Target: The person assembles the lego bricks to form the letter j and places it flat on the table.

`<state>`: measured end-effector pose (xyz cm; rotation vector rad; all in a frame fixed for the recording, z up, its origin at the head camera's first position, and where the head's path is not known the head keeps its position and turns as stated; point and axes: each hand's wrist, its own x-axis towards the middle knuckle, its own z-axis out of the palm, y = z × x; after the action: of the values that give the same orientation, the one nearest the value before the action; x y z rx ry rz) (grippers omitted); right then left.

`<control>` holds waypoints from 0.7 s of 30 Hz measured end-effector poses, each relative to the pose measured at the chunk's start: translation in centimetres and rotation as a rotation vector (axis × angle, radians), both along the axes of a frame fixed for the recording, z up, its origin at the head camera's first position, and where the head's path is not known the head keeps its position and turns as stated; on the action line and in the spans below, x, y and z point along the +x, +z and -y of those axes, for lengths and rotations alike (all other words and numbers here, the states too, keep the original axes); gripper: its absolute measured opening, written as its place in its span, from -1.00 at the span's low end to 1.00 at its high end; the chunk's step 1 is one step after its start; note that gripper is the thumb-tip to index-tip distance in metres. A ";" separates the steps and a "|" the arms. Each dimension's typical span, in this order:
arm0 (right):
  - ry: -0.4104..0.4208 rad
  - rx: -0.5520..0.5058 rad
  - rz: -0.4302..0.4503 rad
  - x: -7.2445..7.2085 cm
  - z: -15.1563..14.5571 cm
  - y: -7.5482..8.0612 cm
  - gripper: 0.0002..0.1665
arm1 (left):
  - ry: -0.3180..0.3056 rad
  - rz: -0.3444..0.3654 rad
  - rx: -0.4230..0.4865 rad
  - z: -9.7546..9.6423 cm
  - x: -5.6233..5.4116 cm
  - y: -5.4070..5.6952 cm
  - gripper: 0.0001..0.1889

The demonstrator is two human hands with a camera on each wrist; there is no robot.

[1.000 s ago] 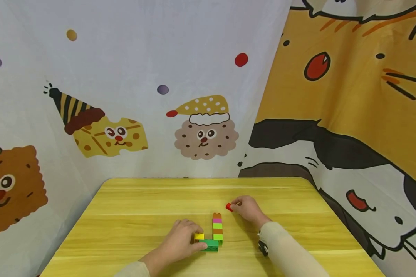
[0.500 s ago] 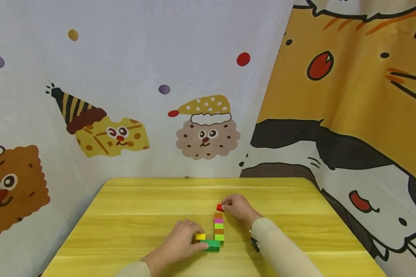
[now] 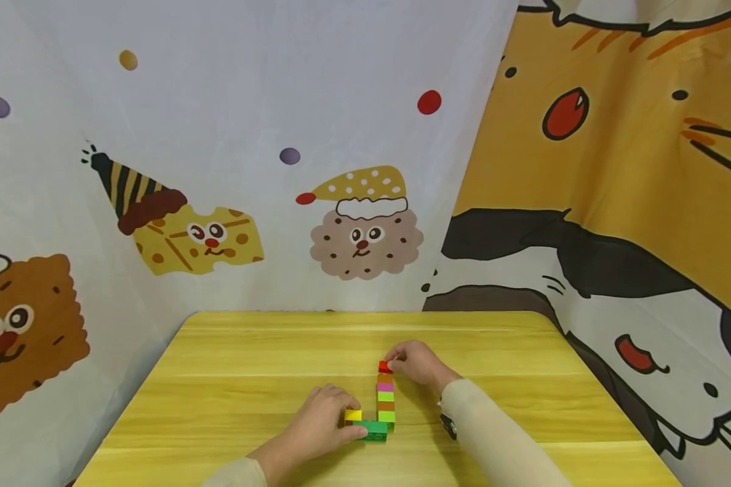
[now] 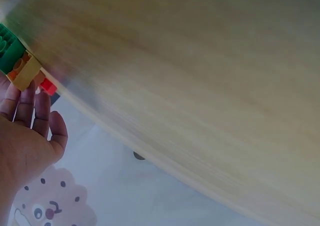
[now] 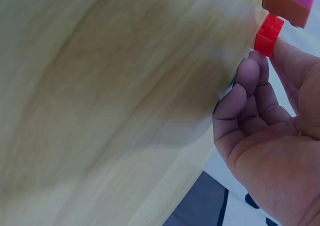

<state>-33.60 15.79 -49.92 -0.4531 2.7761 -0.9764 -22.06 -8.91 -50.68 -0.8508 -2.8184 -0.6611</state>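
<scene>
Upright on the table stands a column of stacked toy building bricks (image 3: 386,398) in lime green, orange-brown and pink, joined at its foot to a green building brick (image 3: 374,431). A yellow building brick (image 3: 352,414) sits at the green one's left end. My left hand (image 3: 319,421) grips this base, thumb on the green brick's near side and fingers around the yellow one. Between thumb and fingertips my right hand (image 3: 420,364) pinches a red building brick (image 3: 384,366), right at the column's orange-brown top. In the right wrist view the red brick (image 5: 268,35) sits close beside the orange-brown brick (image 5: 286,7).
The wood-grain table (image 3: 231,358) extends around both hands, with its far edge against a cloth (image 3: 219,122) printed with cartoon figures. A dark watch-like device (image 3: 447,426) is on the right wrist.
My right hand has carried the red brick leftward, from the right of the column to its top. The left hand keeps its grip on the base.
</scene>
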 end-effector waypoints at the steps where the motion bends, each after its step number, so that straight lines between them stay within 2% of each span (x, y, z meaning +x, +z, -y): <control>1: 0.001 -0.003 0.002 0.0 0.1 0.0 -0.87 | 0.002 0.000 0.000 0.0 0.0 0.0 -0.50; 21: 0.004 -0.018 0.019 -0.4 0.1 -0.2 -0.88 | 0.003 0.008 0.009 -0.2 0.0 -0.1 -0.49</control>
<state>-34.04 15.67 -50.15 -0.4498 2.7502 -1.0002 -22.09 -8.75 -50.75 -0.8437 -2.8212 -0.6772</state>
